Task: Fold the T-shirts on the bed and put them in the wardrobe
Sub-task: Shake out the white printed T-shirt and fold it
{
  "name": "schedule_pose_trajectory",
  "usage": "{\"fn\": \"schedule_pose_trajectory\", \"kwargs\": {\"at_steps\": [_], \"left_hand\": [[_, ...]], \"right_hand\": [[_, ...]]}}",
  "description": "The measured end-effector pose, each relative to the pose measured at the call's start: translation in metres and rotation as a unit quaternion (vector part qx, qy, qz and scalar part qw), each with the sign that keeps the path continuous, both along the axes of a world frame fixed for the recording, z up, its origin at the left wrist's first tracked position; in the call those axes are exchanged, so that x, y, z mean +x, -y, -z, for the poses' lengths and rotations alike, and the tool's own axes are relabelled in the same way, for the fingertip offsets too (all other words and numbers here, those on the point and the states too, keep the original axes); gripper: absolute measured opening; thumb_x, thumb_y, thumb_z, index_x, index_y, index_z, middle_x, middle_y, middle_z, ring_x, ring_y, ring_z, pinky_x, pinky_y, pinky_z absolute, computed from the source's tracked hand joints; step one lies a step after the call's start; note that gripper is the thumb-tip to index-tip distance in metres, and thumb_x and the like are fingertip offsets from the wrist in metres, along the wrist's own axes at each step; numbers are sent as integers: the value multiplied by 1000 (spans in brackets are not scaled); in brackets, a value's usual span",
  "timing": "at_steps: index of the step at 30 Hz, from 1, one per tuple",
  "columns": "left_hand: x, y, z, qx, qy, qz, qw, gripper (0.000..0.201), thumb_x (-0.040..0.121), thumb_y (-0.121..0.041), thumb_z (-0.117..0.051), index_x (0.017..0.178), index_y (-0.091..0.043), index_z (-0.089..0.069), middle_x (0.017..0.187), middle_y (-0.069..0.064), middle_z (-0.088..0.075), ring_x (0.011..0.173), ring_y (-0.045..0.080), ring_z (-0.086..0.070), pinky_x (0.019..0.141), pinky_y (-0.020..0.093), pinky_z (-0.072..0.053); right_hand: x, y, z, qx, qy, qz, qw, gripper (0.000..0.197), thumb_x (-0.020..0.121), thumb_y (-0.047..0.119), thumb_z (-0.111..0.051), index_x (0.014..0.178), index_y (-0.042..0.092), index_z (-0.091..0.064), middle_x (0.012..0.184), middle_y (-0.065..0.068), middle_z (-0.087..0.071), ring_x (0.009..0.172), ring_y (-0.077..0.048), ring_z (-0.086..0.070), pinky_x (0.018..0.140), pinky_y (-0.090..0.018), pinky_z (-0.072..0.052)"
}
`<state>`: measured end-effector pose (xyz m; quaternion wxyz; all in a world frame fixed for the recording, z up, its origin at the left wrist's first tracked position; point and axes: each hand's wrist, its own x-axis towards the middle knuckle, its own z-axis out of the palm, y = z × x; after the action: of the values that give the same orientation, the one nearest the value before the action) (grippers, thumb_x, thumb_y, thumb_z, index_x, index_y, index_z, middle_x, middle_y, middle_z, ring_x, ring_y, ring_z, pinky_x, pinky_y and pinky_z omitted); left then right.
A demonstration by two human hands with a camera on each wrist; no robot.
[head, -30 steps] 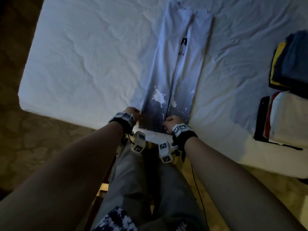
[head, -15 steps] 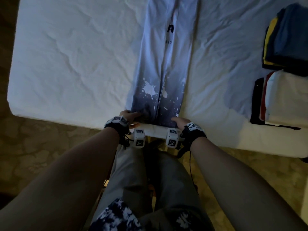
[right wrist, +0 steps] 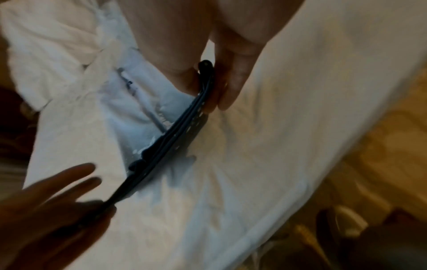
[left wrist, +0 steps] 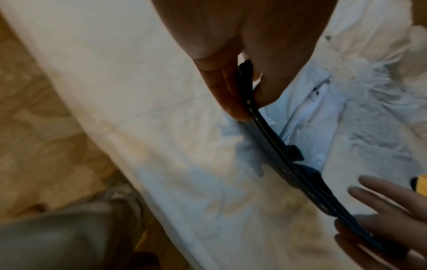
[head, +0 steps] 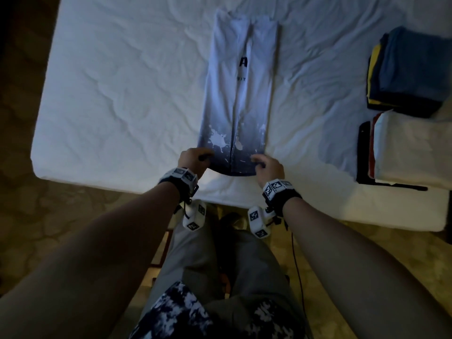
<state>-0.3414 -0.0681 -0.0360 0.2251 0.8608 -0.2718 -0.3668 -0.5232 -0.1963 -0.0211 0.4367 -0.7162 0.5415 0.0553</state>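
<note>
A white T-shirt (head: 241,94) fading to a dark navy, paint-splattered hem lies on the bed (head: 122,94) as a long narrow strip, its sides folded in. My left hand (head: 193,159) pinches the hem's left corner and my right hand (head: 267,165) pinches its right corner. The hem is lifted a little off the sheet. In the left wrist view the dark hem (left wrist: 272,146) runs from my left thumb and fingers (left wrist: 233,95) toward the other hand. The right wrist view shows the hem (right wrist: 175,138) held between my right thumb and fingers (right wrist: 221,87).
Two stacks of folded shirts sit at the bed's right side: a blue, yellow and dark stack (head: 411,69) farther back, and a white-topped stack (head: 411,148) nearer. The bed's front edge (head: 146,184) runs just before my wrists, with patterned floor (head: 61,228) below.
Both hands have raised the hem's two corners off the sheet and moved them slightly forward over the bed. The head view has shifted.
</note>
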Motion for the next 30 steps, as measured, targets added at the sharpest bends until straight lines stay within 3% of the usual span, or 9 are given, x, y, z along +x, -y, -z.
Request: {"fn": "schedule_pose_trajectory", "kwargs": {"at_steps": [3, 6, 9, 13, 16, 20, 22, 25, 30], "left_hand": [[12, 16, -24, 72, 4, 129, 989, 41, 79, -29, -77, 118, -19, -69, 115, 6, -68, 110, 26, -61, 97, 33, -46], [28, 34, -36, 122, 17, 229, 966, 53, 74, -20, -82, 125, -21, -64, 125, 7, -62, 114, 28, -58, 100, 34, -44], [43, 55, -49, 153, 64, 284, 944, 32, 81, -22, -73, 112, -28, -68, 116, 2, -64, 111, 27, -56, 94, 37, -45], [64, 91, -70, 136, 162, 350, 913, 16, 85, -26, -61, 98, -33, -69, 87, -7, -55, 119, 21, -42, 105, 45, -26], [88, 122, -74, 133, 159, 372, 905, 18, 88, -23, -56, 98, -36, -66, 88, -8, -53, 121, 15, -42, 113, 50, -15], [124, 166, -66, 139, 154, 381, 901, 36, 92, -21, -47, 112, -47, -61, 105, -4, -61, 125, 13, -41, 115, 54, -4], [140, 189, -61, 148, 142, 382, 901, 40, 93, -20, -45, 117, -48, -60, 113, -2, -62, 125, 15, -43, 115, 51, -8], [161, 224, -47, 165, 111, 378, 904, 40, 97, -21, -43, 124, -46, -56, 124, -3, -57, 118, 24, -51, 105, 39, -30], [193, 264, 3, 183, 68, 368, 909, 41, 94, -21, -48, 124, -47, -57, 125, 0, -60, 110, 27, -59, 94, 36, -45]], "right_hand": [[7, 12, -22, 46, 0, -92, 995, 35, 86, 23, -72, 120, 19, -68, 110, 2, -67, 100, -14, -61, 90, -26, -49], [15, 29, -38, 11, -35, -217, 976, 43, 77, 18, -81, 119, 16, -70, 109, -1, -62, 98, -16, -58, 90, -27, -48], [30, 48, -44, -94, -102, -283, 949, 23, 82, 26, -74, 105, 26, -76, 106, -6, -67, 106, -31, -58, 93, -38, -49], [56, 77, -58, -168, -159, -310, 922, 16, 85, 35, -64, 97, 32, -73, 103, 4, -66, 119, -24, -45, 104, -46, -23], [79, 108, -70, -137, -148, -333, 921, 24, 91, 26, -56, 111, 34, -68, 107, 1, -69, 109, -24, -59, 100, -40, -32], [110, 149, -74, -107, -149, -340, 923, 37, 94, 20, -48, 121, 39, -65, 119, -2, -68, 109, -28, -62, 101, -41, -43], [126, 169, -69, -100, -157, -336, 923, 38, 95, 20, -46, 121, 41, -65, 122, -2, -67, 111, -28, -61, 103, -42, -42], [150, 198, -52, -90, -175, -324, 925, 42, 96, 16, -43, 122, 41, -64, 125, -1, -66, 116, -26, -59, 107, -43, -38], [183, 238, -7, -52, -224, -323, 918, 47, 97, 11, -42, 130, 41, -58, 132, -2, -60, 121, -29, -53, 110, -43, -31]]}}
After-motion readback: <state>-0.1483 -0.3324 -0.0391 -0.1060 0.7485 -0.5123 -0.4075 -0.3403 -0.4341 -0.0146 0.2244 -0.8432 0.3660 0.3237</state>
